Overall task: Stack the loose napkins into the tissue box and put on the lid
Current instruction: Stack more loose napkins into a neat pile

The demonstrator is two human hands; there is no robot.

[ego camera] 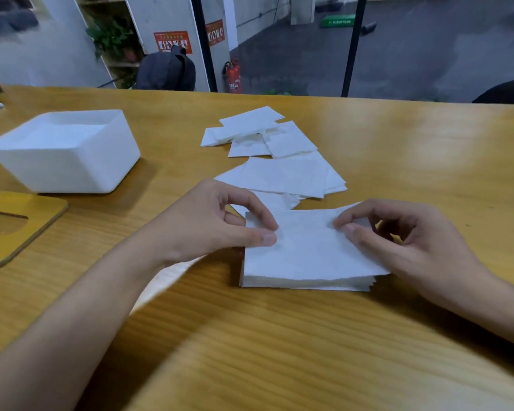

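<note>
Slippage is the worry: the napkin stack (pixel 306 256) lies on the worktop (pixel 279 336) close to the person, its lower right corner already fanned. A lift by the top sheets alone could leave the rest behind or skew the pile. The left hand (pixel 199 223) and right hand (pixel 413 247) each pinch a far corner between thumb and forefinger, the remaining fingers loosely curled, wrists low. One napkin (pixel 166 277) lies under the left forearm and could get dragged. Loose napkins (pixel 282 173) lie beyond; the open tissue box (pixel 66 170) stands well to the left, its lid (pixel 45 215) just beside it.
</note>
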